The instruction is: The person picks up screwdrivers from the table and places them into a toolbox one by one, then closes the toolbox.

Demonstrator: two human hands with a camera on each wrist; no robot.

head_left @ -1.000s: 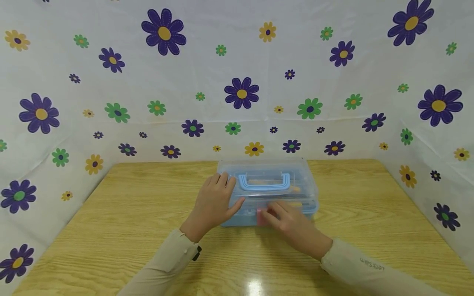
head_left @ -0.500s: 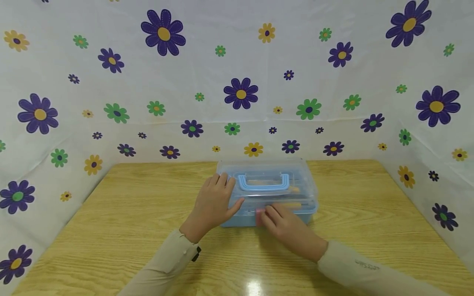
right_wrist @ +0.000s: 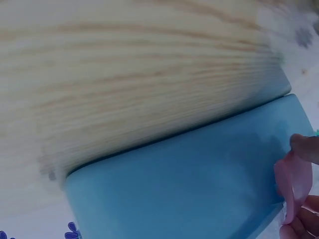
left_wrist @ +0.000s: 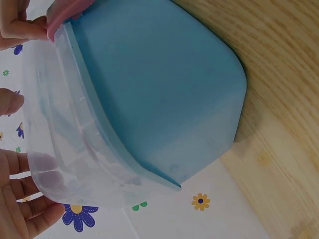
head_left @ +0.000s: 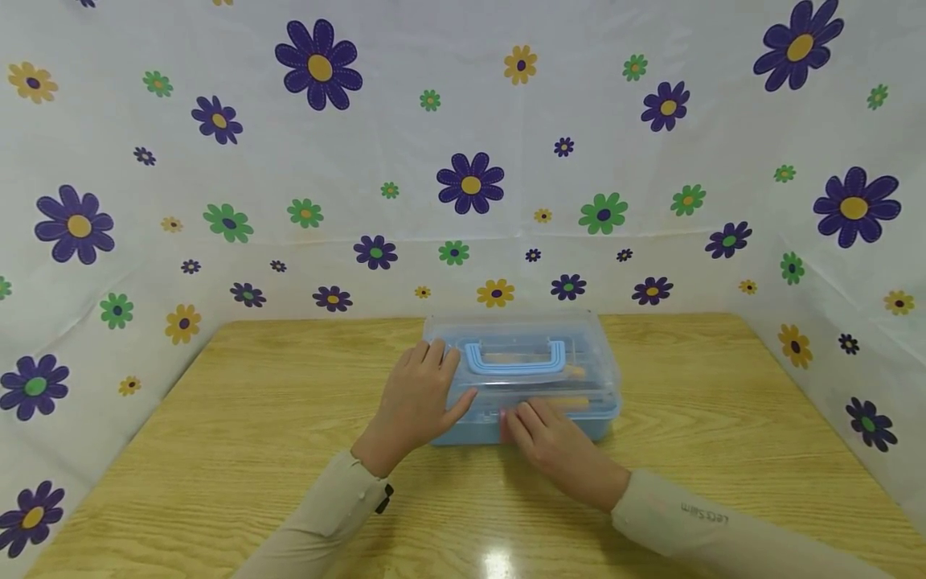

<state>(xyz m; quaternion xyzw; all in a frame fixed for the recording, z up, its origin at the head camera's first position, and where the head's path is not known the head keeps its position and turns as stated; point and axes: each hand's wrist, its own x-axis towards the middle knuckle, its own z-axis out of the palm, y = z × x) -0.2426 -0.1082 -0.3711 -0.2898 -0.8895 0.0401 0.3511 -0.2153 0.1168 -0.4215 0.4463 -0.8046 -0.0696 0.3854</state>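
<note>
A plastic box with a light blue base (left_wrist: 164, 84), a clear lid (head_left: 589, 342) and a blue carrying handle (head_left: 517, 366) stands on the table. My left hand (head_left: 419, 394) rests on the left part of the lid. In the left wrist view, its fingers (left_wrist: 25, 214) lie against the clear plastic, the thumb apart from them. At the front middle, my right hand (head_left: 560, 446) holds the box's pink latch (right_wrist: 294, 184) between thumb and fingers. Through the lid some tan, stick-like things (head_left: 575, 402) show; their kind is unclear.
The box stands near the back of a wood-grain table (head_left: 304, 370). A white cloth with printed flowers (head_left: 470, 112) hangs behind the table and along both sides.
My right hand has shifted slightly left along the front of the box and covers more of the pink latch. The left hand and the box have stayed in place.
</note>
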